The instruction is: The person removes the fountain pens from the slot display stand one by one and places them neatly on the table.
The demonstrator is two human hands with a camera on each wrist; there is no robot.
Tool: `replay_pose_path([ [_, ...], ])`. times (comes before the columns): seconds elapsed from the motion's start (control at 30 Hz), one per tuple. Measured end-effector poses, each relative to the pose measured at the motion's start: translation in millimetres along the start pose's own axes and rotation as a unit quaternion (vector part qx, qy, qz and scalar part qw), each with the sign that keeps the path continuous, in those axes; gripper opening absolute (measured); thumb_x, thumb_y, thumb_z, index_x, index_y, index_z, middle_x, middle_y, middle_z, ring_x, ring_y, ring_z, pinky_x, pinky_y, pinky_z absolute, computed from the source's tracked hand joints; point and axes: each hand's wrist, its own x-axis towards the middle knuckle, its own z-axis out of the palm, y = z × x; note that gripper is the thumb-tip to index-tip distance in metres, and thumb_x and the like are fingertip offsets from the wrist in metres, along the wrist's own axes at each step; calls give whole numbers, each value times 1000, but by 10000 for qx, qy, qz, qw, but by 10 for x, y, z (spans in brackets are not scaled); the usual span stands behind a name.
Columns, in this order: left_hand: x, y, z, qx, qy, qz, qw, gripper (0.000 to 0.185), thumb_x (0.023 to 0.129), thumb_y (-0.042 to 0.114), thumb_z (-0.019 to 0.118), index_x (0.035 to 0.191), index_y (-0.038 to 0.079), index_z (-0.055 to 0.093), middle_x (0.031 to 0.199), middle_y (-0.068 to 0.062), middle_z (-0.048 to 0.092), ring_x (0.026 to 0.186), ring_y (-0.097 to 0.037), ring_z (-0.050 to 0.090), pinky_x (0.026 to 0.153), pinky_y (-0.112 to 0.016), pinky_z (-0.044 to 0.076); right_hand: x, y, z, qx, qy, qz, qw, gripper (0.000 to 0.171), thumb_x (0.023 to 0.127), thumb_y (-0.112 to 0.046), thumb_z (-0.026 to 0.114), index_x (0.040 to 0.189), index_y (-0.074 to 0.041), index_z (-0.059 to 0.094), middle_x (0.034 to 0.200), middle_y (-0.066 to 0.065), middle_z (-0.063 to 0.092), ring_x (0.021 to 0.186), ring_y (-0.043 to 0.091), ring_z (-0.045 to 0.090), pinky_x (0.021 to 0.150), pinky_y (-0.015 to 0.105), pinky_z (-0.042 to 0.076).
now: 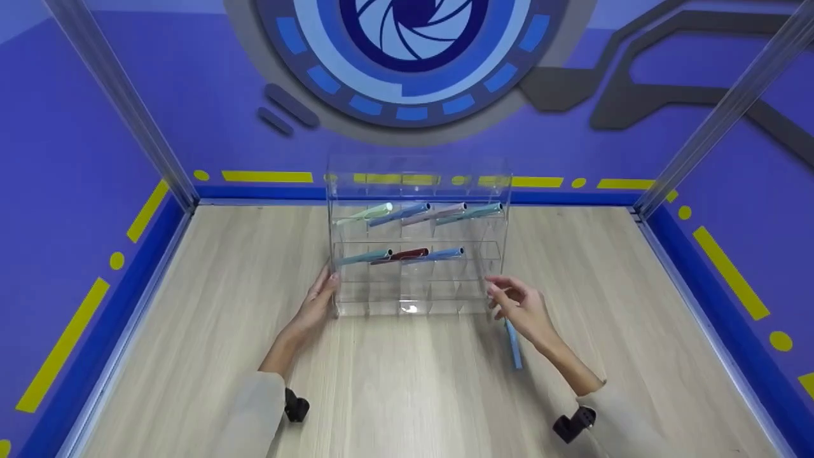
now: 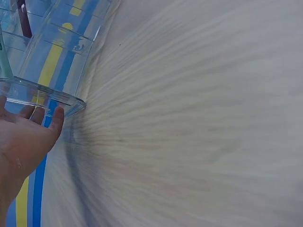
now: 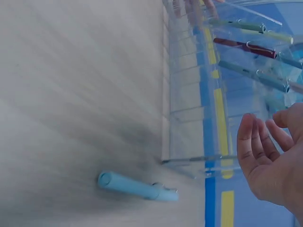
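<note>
A clear acrylic pen rack (image 1: pixel 414 289) stands on the table with pens leaning in its slots. The upper row holds a light green pen (image 1: pixel 365 213), a blue one, a pale pink one and a teal pen (image 1: pixel 470 214). In the lower row are a teal pen, a dark red pen (image 1: pixel 400 256) and a light blue pen (image 1: pixel 439 255). My left hand (image 1: pixel 318 298) rests with extended fingers against the rack's left side. Loosely bent and holding nothing, my right hand (image 1: pixel 521 308) is at the right side. A light blue pen (image 3: pixel 135 186) lies on the table below it.
The wooden table (image 1: pixel 407 394) is bounded by blue-purple walls (image 1: pixel 76 165) on the left, right and back. Metal posts (image 1: pixel 127 102) rise at the back corners. The rack stands near the back wall.
</note>
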Motion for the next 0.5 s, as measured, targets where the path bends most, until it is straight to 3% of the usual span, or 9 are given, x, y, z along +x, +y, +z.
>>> replay_pose_path([
  [0.13, 12, 0, 0, -105, 22, -10, 9999, 74, 109, 56, 31, 166, 24, -5, 174, -6, -8, 161, -29, -10, 131, -51, -2, 89, -69, 126, 334, 41, -304, 9990, 29, 103, -6, 61, 130, 2, 63, 106, 6, 64, 76, 12, 68, 58, 28, 60],
  [0.27, 7, -21, 4, -102, 29, -104, 9999, 74, 109, 57, 31, 166, 26, -5, 174, -5, -8, 161, -29, -12, 130, -54, -4, 171, -88, 247, 679, 20, -537, 9962, 41, 104, -2, 57, 143, 4, 49, 125, 20, 57, 82, 11, 70, 59, 29, 62],
  [0.37, -2, -36, 10, -139, -21, -112, 9998, 76, 109, 58, 31, 166, 25, -6, 174, -6, -9, 161, -29, -14, 130, -55, -6, 229, -113, 328, 932, -115, -456, 9945, 50, 104, -1, 56, 151, -1, 41, 140, 26, 52, 89, 13, 73, 63, 28, 63],
  [0.5, -12, -43, 21, -177, -44, -132, 9997, 78, 107, 61, 32, 165, 27, -7, 174, -5, -8, 161, -29, -14, 129, -57, -7, 301, -155, 420, 1122, -358, -115, 9930, 56, 104, -2, 57, 156, -6, 37, 150, 23, 49, 95, 18, 75, 68, 30, 64],
])
